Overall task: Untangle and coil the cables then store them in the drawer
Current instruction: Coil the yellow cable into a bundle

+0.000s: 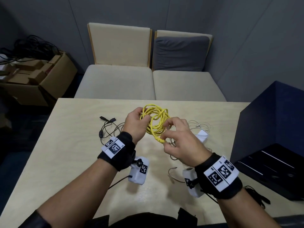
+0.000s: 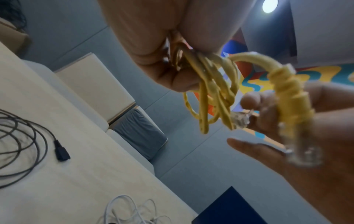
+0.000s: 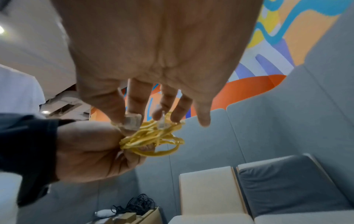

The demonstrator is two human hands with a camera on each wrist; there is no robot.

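I am coiling the yellow cable (image 1: 155,120), held above the table (image 1: 69,145) centre. My left hand (image 1: 134,122) grips the loops at nine o'clock; my right hand (image 1: 177,139) pinches the wrapped tail near its clear plug at five o'clock. Next, I judge, the tail needs tucking. The loops look uneven but gathered.
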